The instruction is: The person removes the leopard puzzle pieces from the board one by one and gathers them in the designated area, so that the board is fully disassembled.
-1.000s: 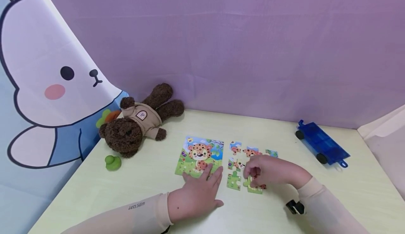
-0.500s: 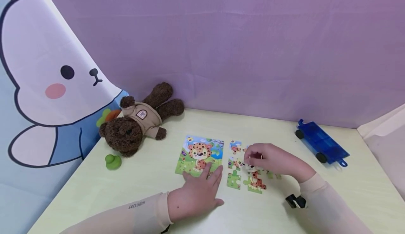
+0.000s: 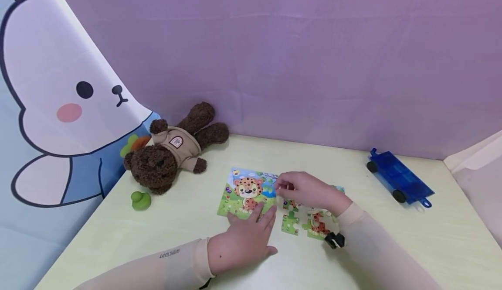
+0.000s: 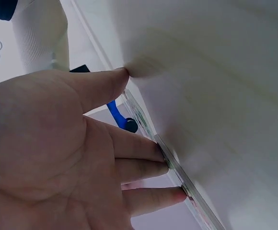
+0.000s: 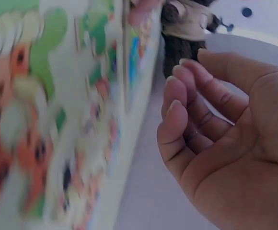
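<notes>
A square leopard picture board [image 3: 245,192] lies on the table. My left hand [image 3: 245,242] rests over its lower edge with fingers spread and straight; the left wrist view has the fingertips right at the board's thin edge [image 4: 191,184]. Just right of the board lie several jigsaw pieces [image 3: 290,223] of the same leopard picture, set slightly apart in rows. Over the upper pieces is my right hand [image 3: 307,189], its fingertips at the board's upper right side. In the right wrist view its loosely bent fingers [image 5: 173,117] hold nothing. That hand hides some upper pieces from the head view.
A brown teddy bear [image 3: 153,168] in a beige shirt lies at the back left, with a small green duck-shaped toy [image 3: 140,201] in front of it. Far right stands a blue toy cart [image 3: 400,176] with black wheels. Purple cloth [image 3: 294,63] hangs behind the table.
My right hand has moved left and a little away from me, from the jigsaw pieces' right side toward the board. The left hand has stayed still on the board.
</notes>
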Demonstrator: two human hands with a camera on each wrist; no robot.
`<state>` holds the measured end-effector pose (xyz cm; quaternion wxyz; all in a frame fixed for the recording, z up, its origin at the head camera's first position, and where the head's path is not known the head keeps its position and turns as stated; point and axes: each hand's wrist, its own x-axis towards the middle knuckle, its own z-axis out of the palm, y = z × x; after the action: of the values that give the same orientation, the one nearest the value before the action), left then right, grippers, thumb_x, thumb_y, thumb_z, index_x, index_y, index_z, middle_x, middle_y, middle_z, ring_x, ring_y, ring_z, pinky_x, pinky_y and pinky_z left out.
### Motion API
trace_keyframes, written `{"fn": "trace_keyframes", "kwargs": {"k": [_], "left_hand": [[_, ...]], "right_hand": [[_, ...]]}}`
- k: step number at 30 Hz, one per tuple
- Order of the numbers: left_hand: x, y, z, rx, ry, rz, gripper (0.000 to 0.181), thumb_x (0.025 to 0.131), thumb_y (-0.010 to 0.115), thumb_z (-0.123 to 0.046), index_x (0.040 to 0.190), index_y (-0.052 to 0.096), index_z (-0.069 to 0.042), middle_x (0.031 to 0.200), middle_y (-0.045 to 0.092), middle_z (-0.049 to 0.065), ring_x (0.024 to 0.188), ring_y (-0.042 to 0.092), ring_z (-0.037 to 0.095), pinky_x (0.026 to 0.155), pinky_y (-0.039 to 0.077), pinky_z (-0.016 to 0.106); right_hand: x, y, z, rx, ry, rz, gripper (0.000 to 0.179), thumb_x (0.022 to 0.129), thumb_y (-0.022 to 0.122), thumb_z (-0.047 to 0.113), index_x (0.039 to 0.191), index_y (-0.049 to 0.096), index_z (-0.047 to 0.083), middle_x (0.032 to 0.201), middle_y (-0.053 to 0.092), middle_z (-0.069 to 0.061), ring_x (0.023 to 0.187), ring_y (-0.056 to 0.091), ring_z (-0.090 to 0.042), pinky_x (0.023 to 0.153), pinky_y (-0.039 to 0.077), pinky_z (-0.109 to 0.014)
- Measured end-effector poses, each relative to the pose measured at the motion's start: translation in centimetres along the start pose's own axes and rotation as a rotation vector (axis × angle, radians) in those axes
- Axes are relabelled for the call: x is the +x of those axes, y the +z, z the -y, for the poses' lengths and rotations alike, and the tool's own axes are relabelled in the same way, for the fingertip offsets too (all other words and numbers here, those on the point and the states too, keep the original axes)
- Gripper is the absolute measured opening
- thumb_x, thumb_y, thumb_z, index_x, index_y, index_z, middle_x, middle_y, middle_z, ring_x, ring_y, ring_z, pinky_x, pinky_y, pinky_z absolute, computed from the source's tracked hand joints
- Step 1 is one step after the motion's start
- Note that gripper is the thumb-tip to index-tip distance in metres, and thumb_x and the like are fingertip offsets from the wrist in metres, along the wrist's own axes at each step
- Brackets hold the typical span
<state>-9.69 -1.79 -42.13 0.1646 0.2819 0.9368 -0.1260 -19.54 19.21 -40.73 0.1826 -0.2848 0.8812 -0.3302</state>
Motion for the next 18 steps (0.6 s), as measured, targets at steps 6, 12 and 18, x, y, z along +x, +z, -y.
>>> {"fn": "trace_keyframes", "kwargs": {"k": [6,12,18], "left_hand": [[0.0,0.1,0.0,0.020,0.006,-0.005,0.082,0.103,0.041,-0.076,0.169,0.034,-0.029,0.180,0.017,-0.017,0.168,0.023,0.019,0.099,0.054,0.080],[0.1,0.2,0.0,0.006,0.003,0.003,0.082,0.103,0.042,-0.076,0.169,0.033,-0.028,0.180,0.018,-0.016,0.169,0.018,0.019,0.100,0.054,0.080],[0.2,0.3,0.0,-0.019,0.001,-0.001,0.083,0.103,0.042,-0.075,0.170,0.032,-0.027,0.180,0.017,-0.014,0.169,0.019,0.018,0.101,0.051,0.082]], "right_hand": [[2.6,2.3,0.4,0.000,0.035,0.035,0.021,0.109,0.062,0.019,0.125,0.073,0.012,0.113,0.076,0.002,0.100,0.068,-0.009,0.092,0.062,-0.033],[3.7,3.1,1.2,-0.024,0.050,0.054,0.017,0.108,0.063,0.018,0.115,0.078,0.014,0.105,0.076,0.003,0.089,0.066,-0.010,0.083,0.061,-0.032],[4.1,3.2,1.9,-0.010,0.097,0.076,0.009,0.104,0.069,0.015,0.105,0.077,0.015,0.098,0.074,0.005,0.085,0.065,-0.011,0.080,0.059,-0.029]]}}
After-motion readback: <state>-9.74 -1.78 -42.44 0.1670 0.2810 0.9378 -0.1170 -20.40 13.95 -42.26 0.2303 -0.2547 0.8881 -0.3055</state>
